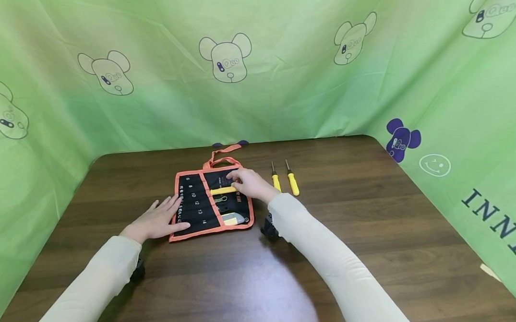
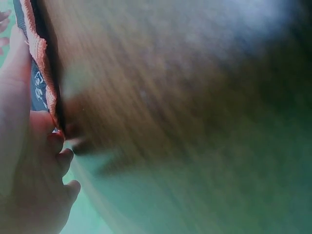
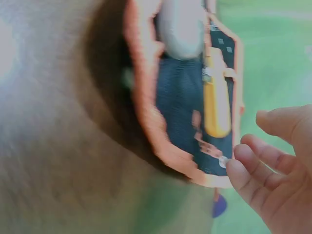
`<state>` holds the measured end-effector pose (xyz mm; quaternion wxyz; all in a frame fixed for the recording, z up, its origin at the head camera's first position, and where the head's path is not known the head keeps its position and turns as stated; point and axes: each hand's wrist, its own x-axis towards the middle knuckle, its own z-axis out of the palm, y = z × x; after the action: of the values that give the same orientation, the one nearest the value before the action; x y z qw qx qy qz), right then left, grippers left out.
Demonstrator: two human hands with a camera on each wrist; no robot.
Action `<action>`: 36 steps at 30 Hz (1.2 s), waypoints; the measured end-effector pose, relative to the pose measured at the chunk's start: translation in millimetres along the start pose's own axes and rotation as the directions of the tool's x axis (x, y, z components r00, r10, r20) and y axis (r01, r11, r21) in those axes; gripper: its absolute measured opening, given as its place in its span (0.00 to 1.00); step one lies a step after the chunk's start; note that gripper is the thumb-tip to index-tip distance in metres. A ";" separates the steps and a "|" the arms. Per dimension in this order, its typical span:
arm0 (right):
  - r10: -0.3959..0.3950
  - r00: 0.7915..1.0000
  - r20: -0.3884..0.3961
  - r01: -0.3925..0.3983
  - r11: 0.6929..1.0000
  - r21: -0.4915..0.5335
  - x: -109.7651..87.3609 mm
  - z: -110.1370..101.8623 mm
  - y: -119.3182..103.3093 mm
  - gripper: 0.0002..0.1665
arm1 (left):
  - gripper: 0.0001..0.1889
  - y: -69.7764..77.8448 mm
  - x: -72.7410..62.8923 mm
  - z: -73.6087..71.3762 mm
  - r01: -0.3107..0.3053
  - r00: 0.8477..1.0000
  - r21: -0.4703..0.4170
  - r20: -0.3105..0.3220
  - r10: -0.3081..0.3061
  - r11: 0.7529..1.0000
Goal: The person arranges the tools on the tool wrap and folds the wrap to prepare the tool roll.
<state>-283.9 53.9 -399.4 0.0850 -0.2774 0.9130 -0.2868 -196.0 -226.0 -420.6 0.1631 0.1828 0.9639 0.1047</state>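
Note:
A black tool pouch (image 1: 196, 212) with orange trim and printed numbers lies unrolled on the table. My left hand (image 1: 157, 219) rests flat on its left edge with fingers spread; in the left wrist view, the thumb lies over the orange border (image 2: 36, 46). Above the pouch's right half is my right hand (image 1: 252, 183), holding nothing. Its loosely bent fingers (image 3: 253, 180) are apart from a yellow handle (image 3: 217, 109) tucked into the pouch, as the right wrist view shows. A grey-and-yellow tool (image 1: 233, 218) sits at the pouch's lower right; its kind is unclear.
Two yellow-handled screwdrivers (image 1: 292, 182) lie right of the pouch, one partly hidden by the right arm. Orange straps (image 1: 220, 158) trail from the pouch's far edge. Green printed cloth (image 1: 281, 97) hangs around the brown wooden table (image 1: 373, 223).

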 end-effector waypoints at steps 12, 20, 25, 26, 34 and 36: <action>-0.028 0.982 -0.189 0.033 0.999 0.024 -19.4 -43.6 10.8 0.19 | 0.51 -0.3 0.5 0.8 0.001 1.000 0.004 -0.005 -0.001 1.000; 0.018 0.965 -0.261 0.000 0.998 0.070 -38.3 -64.9 28.3 0.20 | 0.52 -2.7 2.0 2.9 0.002 1.000 0.009 -0.011 -0.002 1.000; 0.060 0.953 -0.295 -0.033 0.995 0.096 -48.1 -70.9 44.1 0.20 | 0.52 -2.2 1.9 2.7 0.003 1.000 0.007 -0.011 -0.003 1.000; 0.067 0.950 -0.304 -0.038 0.994 0.101 -50.1 -71.7 47.3 0.20 | 0.52 -2.1 1.8 2.6 0.003 1.000 0.005 -0.011 -0.003 1.000; 0.115 0.928 -0.354 -0.071 0.989 0.132 -65.7 -71.2 70.7 0.21 | 0.51 -2.2 1.2 2.7 0.000 1.000 0.003 -0.014 0.000 1.000; 0.130 0.928 -0.349 -0.087 0.987 0.137 -68.8 -69.9 76.0 0.22 | 0.51 -2.4 0.9 2.8 -0.002 1.000 0.002 -0.015 0.002 1.000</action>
<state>-283.4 177.2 -385.7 -0.0499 -0.1644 0.9085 -0.3810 -196.6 -227.4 -424.0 0.1555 0.1831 0.9650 0.1054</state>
